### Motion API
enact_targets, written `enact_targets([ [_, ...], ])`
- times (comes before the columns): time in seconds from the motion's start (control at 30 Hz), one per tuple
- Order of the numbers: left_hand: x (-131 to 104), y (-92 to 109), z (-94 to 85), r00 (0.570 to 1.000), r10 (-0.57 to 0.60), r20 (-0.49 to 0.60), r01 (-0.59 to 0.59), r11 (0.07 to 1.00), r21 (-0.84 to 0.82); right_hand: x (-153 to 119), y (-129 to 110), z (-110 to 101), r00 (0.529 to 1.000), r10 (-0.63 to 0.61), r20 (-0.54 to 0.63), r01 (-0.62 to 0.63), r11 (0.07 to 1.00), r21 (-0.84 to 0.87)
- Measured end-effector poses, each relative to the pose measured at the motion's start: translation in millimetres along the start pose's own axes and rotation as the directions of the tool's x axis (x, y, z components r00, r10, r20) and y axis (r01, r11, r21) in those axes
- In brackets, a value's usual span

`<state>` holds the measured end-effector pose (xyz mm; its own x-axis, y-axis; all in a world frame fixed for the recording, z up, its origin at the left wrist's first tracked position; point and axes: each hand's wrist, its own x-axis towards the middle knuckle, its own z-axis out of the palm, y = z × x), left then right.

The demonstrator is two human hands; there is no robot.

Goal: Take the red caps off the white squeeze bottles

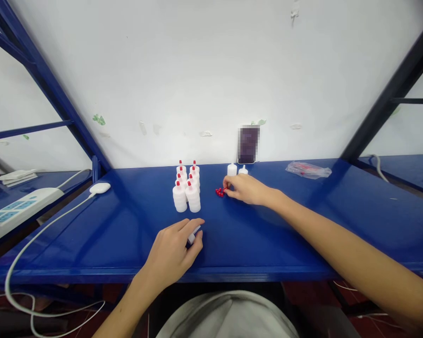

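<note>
Near the front of the blue table, my left hand (179,245) is wrapped round a white bottle (193,234), mostly hidden by the fingers. My right hand (245,188) reaches to a small pile of red caps (219,192), its thumb and forefinger pinched at the pile's right edge; whether a cap is between them is too small to tell. White bottles with red tips (192,196) stand upright in two rows left of the pile. Behind my right hand are two white bottles (231,169) whose tops show no red.
A dark tablet-like object (248,144) leans on the wall. A clear plastic bag (308,170) with something red lies at the back right. At the left are a white cable with a puck (100,188) and a power strip (23,206). Blue posts flank the table.
</note>
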<state>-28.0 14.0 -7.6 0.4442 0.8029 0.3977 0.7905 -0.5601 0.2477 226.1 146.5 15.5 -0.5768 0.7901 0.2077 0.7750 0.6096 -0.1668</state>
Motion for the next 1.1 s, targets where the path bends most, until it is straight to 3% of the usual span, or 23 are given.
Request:
enact_targets([
  [0.27, 1.4, 0.6, -0.4, 0.999, -0.014, 0.045, 0.015, 1.0, -0.019, 1.2, -0.2, 6.4, 0.991, -0.131, 0.015, 0.13, 0.991, 0.025],
  [0.43, 1.0, 0.4, -1.1, 0.998, -0.034, 0.052, 0.036, 0.999, -0.024, -1.5, -7.5, -0.6, 0.996, -0.088, 0.008, 0.087, 0.995, 0.04],
  [0.57, 1.1, 0.2, -1.5, 0.998, -0.046, 0.048, 0.049, 0.996, -0.071, -7.6, -29.8, -5.3, 0.989, -0.124, -0.084, 0.129, 0.99, 0.056],
  [0.8, -1.4, -3.8, 0.3, 0.998, -0.062, -0.017, 0.057, 0.976, -0.211, -24.1, -90.9, 13.0, 0.893, -0.436, -0.109, 0.447, 0.837, 0.315],
  [1.1, -3.3, -2.0, -0.6, 1.0, 0.006, 0.009, -0.003, 0.959, -0.282, -27.4, -98.2, 13.1, 0.898, -0.422, -0.126, 0.435, 0.803, 0.408],
])
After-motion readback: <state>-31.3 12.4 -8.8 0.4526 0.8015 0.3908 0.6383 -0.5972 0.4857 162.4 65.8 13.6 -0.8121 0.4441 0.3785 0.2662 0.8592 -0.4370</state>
